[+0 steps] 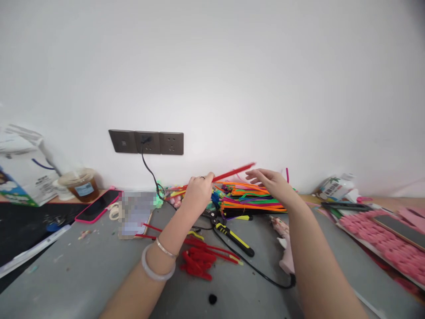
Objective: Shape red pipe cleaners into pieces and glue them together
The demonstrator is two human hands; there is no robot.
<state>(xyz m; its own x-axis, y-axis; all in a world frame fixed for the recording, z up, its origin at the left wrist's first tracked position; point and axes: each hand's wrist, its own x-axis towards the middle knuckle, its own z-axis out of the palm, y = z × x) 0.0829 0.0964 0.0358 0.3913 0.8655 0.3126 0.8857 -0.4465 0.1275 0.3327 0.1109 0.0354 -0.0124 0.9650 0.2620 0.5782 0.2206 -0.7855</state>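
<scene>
My left hand [199, 192] is closed around a thin bunch of red pipe cleaners [234, 172], which stick out to the right. Close to their far end is my right hand [270, 181], fingers apart and holding nothing. Below both hands a big bundle of coloured pipe cleaners [255, 204], orange, green, purple and black, lies against the wall. More red pipe cleaners [219, 250] and a curled red fuzzy pile [199, 262] rest on the grey tabletop [252, 292] under my left forearm. Pliers with yellow-black handles [235, 239] lie between my arms.
A pink glue gun [286, 257] with a black cord lies beside my right forearm. At left are a pink-cased phone [99, 206], a tape roll [114, 212] and a lidded drink cup [83, 186]. A white bottle [337, 186] lies at right, behind a puffy pink object [372, 235].
</scene>
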